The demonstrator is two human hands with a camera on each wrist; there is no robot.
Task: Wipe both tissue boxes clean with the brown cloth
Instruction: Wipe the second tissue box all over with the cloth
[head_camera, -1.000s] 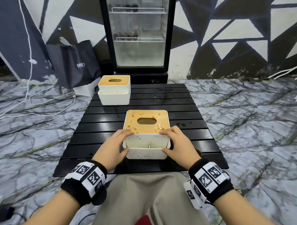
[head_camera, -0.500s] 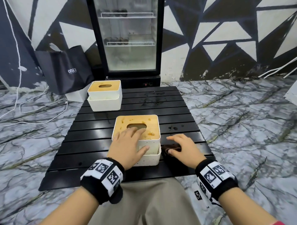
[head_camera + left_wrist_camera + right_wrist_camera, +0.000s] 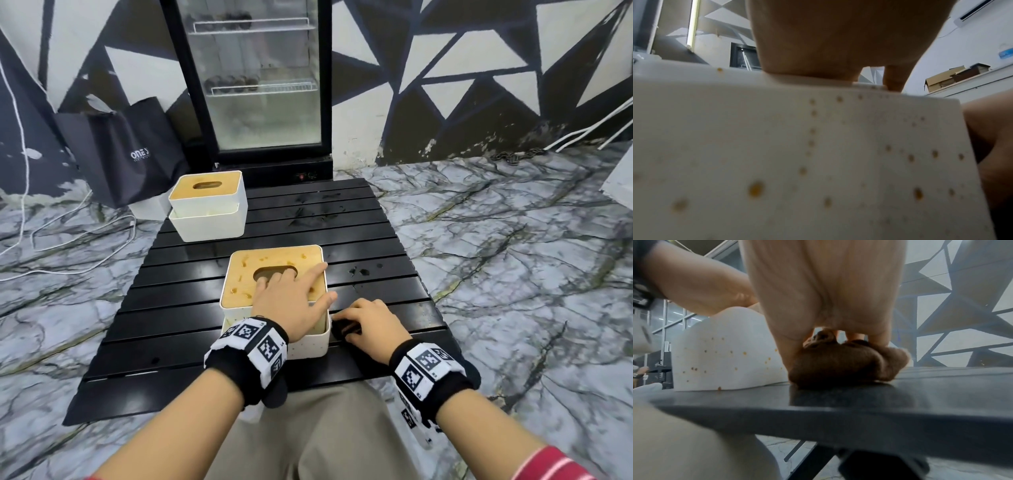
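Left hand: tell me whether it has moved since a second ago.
Yes. The left hand left the near tissue box's left side and now lies flat on its wooden lid, fingers at the slot; it went up and rightward relative to the box.

The low black slatted desk (image 3: 376, 240) has a glossy, smooth finish that mirrors light along its slats. The near white tissue box (image 3: 310, 346) looks like matt plastic, speckled with orange-brown spots, under a pale wooden lid (image 3: 246, 274) with a smooth, stained face. The crumpled brown cloth (image 3: 849, 365) is soft and fuzzy. The far white tissue box (image 3: 209, 219) shows the same matt plastic and wood.
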